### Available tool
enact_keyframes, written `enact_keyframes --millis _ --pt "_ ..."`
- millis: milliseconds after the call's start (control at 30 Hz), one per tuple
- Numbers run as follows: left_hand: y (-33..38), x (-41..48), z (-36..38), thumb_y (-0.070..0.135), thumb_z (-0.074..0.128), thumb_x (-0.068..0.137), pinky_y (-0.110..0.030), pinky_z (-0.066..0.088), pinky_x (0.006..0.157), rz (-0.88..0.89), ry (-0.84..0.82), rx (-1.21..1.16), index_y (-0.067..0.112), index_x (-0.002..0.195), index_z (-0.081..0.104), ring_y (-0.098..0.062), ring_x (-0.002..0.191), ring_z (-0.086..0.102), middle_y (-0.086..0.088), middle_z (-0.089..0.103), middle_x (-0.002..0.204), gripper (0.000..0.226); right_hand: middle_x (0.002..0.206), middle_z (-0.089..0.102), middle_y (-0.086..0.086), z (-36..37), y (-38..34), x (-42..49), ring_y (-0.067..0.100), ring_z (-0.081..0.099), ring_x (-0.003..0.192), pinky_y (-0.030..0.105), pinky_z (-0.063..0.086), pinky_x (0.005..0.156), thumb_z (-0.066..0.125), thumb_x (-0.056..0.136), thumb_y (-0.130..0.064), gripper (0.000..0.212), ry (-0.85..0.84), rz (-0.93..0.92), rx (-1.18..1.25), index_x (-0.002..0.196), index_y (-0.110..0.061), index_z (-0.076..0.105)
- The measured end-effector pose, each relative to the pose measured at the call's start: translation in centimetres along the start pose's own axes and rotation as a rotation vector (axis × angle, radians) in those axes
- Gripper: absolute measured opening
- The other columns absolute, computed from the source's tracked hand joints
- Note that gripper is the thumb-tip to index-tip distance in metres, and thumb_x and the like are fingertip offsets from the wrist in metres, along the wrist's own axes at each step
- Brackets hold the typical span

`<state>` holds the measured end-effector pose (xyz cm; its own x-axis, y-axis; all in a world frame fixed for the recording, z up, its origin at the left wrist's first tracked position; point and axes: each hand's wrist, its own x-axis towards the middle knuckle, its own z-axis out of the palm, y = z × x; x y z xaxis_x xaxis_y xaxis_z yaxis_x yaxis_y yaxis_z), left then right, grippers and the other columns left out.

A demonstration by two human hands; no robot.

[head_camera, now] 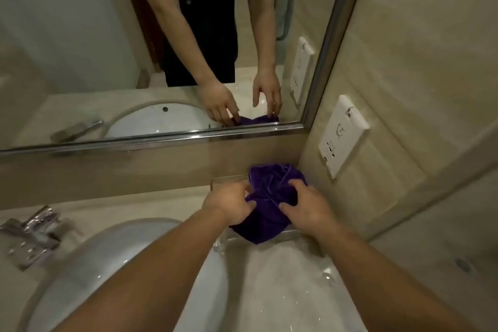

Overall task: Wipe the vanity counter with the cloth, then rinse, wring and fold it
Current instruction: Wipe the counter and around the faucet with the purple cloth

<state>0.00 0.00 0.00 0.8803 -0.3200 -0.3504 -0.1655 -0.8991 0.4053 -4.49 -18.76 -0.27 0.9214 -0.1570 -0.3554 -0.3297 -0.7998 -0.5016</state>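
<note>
- Crumpled purple velvety cloth (272,197) lies right of the white oval sink basin (107,264), on a clear plastic tray (292,235) (tucked into the wall corner).
- Left hand (229,205) grips the cloth's sink-side edge, fingers curled.
- Right hand (307,206) pinches the side away from the sink.

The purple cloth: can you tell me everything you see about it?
The purple cloth is deep violet, soft and velvety-looking, with a slight sheen. It is crumpled into a bunched heap, not folded. It lies in the back right corner of the counter, on what looks like a clear tray, close to the wall. The left hand and right hand hold it from either side. Part of it shows in the mirror.
</note>
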Motion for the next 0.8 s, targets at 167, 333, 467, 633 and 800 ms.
enact_keyframes --millis 167,333,467,633,800 --pt "-0.2 3.3 2.7 0.040 0.066 0.090 -0.037 0.054 0.089 -0.099 0.015 -0.051 0.034 0.128 0.056 -0.020 0.106 0.063 0.004 0.064 0.120 0.040 0.129 0.053 0.009 1.5 1.4 3.8 0.029 0.058 0.112 0.038 0.051 0.094 0.061 0.096 -0.034 0.047 0.049 0.031 -0.105 0.140 -0.026 0.046" --pt "-0.2 4.6 4.3 0.030 0.057 0.093 -0.037 0.057 0.079 -0.158 0.092 -0.025 0.028 0.096 0.064 -0.019 0.089 0.065 0.004 0.070 0.098 0.007 0.106 0.062 0.005 2.1 2.3 4.3 0.025 0.062 0.093 0.039 0.053 0.082 0.047 0.102 -0.031 0.020 0.140 -0.040 -0.158 0.116 -0.021 0.058" --pt "-0.1 3.7 3.9 0.025 0.059 0.091 -0.035 0.055 0.081 -0.165 -0.016 -0.104 0.029 0.088 0.062 -0.019 0.090 0.065 0.003 0.069 0.096 0.005 0.095 0.066 0.000 0.5 0.8 2.8 0.023 0.062 0.085 0.037 0.051 0.072 0.042 0.105 -0.030 0.017 0.252 -0.126 0.031 0.112 -0.024 0.056" --pt "1.3 1.1 3.9 0.040 0.081 0.068 -0.041 0.049 0.097 -0.090 0.008 -0.244 0.034 0.141 0.036 -0.024 0.117 0.051 0.000 0.048 0.127 0.086 0.089 0.065 -0.002 -3.0 -3.3 -1.3 0.015 0.060 0.077 0.027 0.040 0.056 0.038 0.106 -0.034 0.013 0.247 -0.190 0.268 0.102 -0.029 0.049" --pt "3.5 -2.5 3.1 0.049 0.067 0.086 -0.036 0.052 0.079 -0.027 0.137 -0.269 0.024 0.112 0.062 -0.027 0.095 0.065 -0.001 0.070 0.102 0.036 0.086 0.063 -0.008 -5.7 -5.8 -7.6 0.009 0.060 0.081 0.033 0.050 0.070 0.041 0.106 -0.032 0.013 0.361 -0.307 0.395 0.100 -0.027 0.052"
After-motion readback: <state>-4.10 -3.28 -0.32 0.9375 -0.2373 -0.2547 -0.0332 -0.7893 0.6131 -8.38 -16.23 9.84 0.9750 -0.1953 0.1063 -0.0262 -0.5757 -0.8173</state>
